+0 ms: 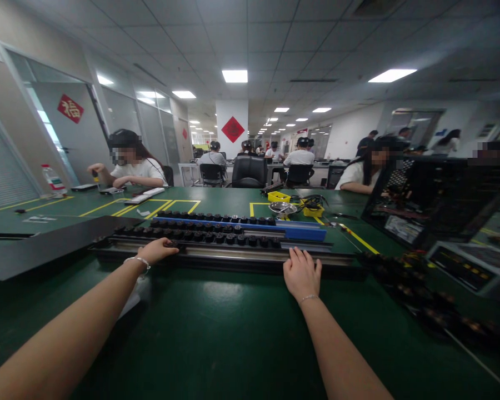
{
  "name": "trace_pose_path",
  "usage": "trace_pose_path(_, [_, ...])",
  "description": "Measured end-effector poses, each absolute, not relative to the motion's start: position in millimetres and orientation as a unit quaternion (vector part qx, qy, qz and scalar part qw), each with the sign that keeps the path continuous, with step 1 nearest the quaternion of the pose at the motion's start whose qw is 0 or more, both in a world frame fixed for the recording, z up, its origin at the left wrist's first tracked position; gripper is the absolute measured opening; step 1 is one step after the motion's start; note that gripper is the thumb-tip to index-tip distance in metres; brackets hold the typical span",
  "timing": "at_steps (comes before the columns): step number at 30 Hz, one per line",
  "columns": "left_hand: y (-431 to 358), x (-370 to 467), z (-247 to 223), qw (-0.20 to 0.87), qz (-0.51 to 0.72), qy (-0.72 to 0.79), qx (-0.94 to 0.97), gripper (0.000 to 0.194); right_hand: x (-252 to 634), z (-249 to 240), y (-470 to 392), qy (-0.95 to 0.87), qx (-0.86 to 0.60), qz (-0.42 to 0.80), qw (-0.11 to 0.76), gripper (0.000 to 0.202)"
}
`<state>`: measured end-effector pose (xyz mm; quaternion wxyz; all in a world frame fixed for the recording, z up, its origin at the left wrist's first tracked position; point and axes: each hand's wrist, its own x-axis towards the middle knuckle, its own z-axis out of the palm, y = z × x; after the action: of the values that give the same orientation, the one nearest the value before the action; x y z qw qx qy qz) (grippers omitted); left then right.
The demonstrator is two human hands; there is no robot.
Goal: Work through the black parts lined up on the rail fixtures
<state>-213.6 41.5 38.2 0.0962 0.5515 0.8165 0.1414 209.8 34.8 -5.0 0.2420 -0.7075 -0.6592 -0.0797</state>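
Observation:
A long black metal rail (pixel 241 256) with a shiny channel lies across the table in front of me. My left hand (pixel 156 251) is over its left part, thumb and fingers closed on a small black part (pixel 178 246) at the channel. Farther right, my right hand (pixel 303 273) lies on the near edge of that rail with its fingers spread, holding nothing up. Behind it are more rails filled with rows of round black knob-like parts (pixel 230 239), one rail being blue (pixel 302 230). My left fingertips are partly hidden.
A dark flat panel (pixel 45 244) lies left. At right stand an open black computer case (pixel 416 200), a grey power-supply-like box (pixel 475 269) and a blurred row of black parts (pixel 425 294). A metal bowl (pixel 282 208) and yellow bin (pixel 278 196) sit behind. Co-workers sit across the table.

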Motion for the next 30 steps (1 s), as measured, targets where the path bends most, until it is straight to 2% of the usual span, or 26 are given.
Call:
trace_pose_path(13, [38, -179, 33, 0.067, 0.156, 0.871, 0.461, 0.057, 209, -3, 34, -0.66, -0.707, -0.067, 0.245, 0.049])
trace_pose_path(22, [29, -125, 18, -0.042, 0.292, 0.875, 0.384, 0.051, 209, -2, 33, -0.66, -0.705, -0.072, 0.247, 0.049])
trace_pose_path(30, [28, -110, 7, -0.063, 0.372, 0.857, 0.352, 0.047, 210, -5, 35, -0.659, -0.703, -0.08, 0.255, 0.049])
